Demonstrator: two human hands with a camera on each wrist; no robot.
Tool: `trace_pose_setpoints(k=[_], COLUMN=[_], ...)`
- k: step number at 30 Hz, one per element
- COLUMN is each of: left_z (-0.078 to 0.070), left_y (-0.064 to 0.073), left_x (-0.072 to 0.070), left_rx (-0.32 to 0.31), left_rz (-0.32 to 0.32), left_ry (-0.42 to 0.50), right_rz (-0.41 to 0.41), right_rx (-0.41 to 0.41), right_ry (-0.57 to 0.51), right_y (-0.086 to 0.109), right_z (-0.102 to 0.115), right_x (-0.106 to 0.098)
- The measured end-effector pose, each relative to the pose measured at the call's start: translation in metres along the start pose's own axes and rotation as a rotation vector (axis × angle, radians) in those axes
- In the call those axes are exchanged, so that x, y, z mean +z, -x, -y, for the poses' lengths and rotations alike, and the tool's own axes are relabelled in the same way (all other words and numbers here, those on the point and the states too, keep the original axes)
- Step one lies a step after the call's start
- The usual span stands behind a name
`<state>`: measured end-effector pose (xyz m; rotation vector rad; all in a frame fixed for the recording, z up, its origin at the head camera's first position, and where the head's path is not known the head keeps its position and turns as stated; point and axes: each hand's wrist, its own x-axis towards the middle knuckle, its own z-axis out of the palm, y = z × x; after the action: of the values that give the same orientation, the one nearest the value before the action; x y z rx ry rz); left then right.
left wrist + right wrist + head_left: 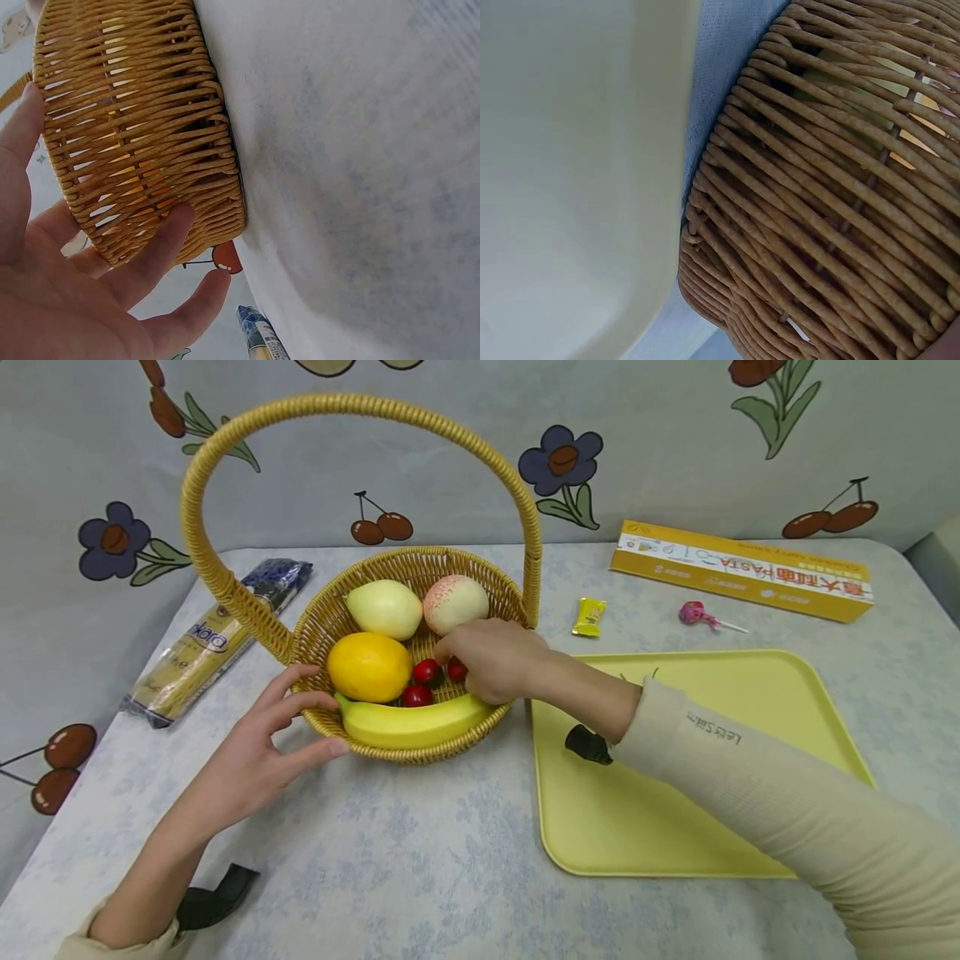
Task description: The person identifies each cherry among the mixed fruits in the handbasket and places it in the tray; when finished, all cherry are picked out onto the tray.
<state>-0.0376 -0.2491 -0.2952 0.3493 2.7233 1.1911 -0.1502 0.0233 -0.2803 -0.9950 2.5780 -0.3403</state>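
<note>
A wicker basket [442, 752] with a tall handle holds a pale green pear-like fruit [384, 608], a peach [455, 602], a yellow lemon [369, 667], red cherries [417, 696] and a banana [416, 724]. My left hand [258, 760] holds the basket's left rim, two fingers over the edge; in the left wrist view the other fingers spread along the woven outside. My right hand [498, 660] reaches down inside the basket's right part, fingers curled at a cherry [456, 671] beside the banana's end. Its fingertips are mostly hidden.
Right of the basket lies a yellow tray [570, 835], with thin stems [655, 673] showing past my right sleeve. Behind it are a yellow-wrapped candy [588, 617], a lollipop [696, 613] and a pasta box [742, 572]. A spaghetti packet [202, 647] lies at left.
</note>
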Motion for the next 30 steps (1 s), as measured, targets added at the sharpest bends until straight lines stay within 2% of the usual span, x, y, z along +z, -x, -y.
trace_pose_setpoints(k=[6,16,24,30], left_z=[0.000,0.001,0.001,0.002], left_y=[0.000,0.000,0.000,0.000], left_x=[0.000,0.001,0.001,0.000], left_rx=[-0.001,0.008,0.008,0.017], left_rz=[-0.002,-0.005,-0.008,-0.010], left_ry=[0.005,0.007,0.007,0.011], right_rz=[-0.021,-0.117,-0.179,-0.218], right_rx=[-0.016,-0.096,-0.153,-0.149], right_ry=[-0.005,0.020,-0.025,-0.031], right_y=[0.001,0.007,0.011,0.011], right_z=[0.000,-0.003,-0.003,-0.003], right_x=[-0.001,0.003,0.004,0.006])
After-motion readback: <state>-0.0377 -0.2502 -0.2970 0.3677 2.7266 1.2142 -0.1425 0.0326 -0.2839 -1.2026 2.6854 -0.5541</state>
